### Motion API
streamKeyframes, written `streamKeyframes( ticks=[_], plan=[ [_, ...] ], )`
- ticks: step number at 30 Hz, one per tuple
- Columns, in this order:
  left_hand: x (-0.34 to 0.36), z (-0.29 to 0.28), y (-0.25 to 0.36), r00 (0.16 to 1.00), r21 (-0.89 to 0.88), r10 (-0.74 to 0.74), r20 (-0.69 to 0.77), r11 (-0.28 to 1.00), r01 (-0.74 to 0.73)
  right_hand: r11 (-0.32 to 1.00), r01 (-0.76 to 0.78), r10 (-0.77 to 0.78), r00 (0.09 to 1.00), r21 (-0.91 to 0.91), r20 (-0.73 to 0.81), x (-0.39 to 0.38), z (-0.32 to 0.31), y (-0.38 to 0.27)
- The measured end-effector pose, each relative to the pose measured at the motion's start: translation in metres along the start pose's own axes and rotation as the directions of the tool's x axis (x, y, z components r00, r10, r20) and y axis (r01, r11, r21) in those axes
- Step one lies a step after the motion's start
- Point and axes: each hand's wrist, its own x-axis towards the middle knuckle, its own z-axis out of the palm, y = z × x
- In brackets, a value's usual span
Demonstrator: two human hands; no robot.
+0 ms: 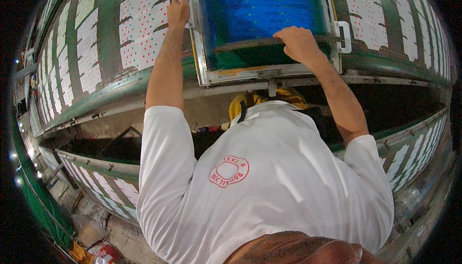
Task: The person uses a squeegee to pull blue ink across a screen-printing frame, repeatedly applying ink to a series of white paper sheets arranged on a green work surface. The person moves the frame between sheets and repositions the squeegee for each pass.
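Observation:
A printing screen in a metal frame [267, 74], with blue mesh [262, 6], spans the top centre. My left hand [178, 11] is closed at the frame's left side, on what looks like a handle, mostly hidden by the fingers. My right hand [301, 45] is closed on a long squeegee bar [245, 43] lying across the lower part of the screen, above a dark green band of mesh. A white handle [343, 37] sticks out from the frame's right side, free of my hands.
Long green tables [106, 33] carry rows of white panels [144, 28] printed with coloured dots, on both sides of the screen. A dark gap and rail [390, 83] separate them from another table [101, 192] behind me. Green netting [38, 206] hangs at lower left.

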Motion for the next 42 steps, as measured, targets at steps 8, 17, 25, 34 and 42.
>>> streamKeyframes(
  ticks=[8, 17, 25, 34, 42],
  plan=[
    [0.007, 0.008, -0.011, 0.999, 0.092, 0.013, -0.039, 0.996, -0.01, 0.998, -0.05, 0.045, 0.989, 0.034, 0.137, -0.049, 0.017, -0.019],
    [0.01, 0.005, -0.012, 0.999, 0.277, -0.012, -0.039, 0.961, 0.022, 0.952, 0.204, -0.187, 0.978, 0.226, -0.093, -0.104, 0.056, -0.002],
    [0.008, 0.002, -0.01, 0.996, 0.273, -0.013, -0.086, 0.961, 0.037, 0.902, -0.06, 0.243, 0.89, 0.428, -0.386, -0.134, 0.044, 0.129],
    [0.005, 0.0, -0.005, 0.995, 0.277, -0.028, -0.096, 0.959, 0.053, 0.278, -0.171, 0.543, 0.84, 0.945, -0.007, -0.105, 0.056, 0.213],
    [0.001, -0.004, -0.016, 0.994, -0.093, -0.098, 0.038, 0.991, 0.101, 0.122, -0.196, 0.578, 0.811, 0.973, 0.091, -0.101, 0.024, 0.193]
  ],
)
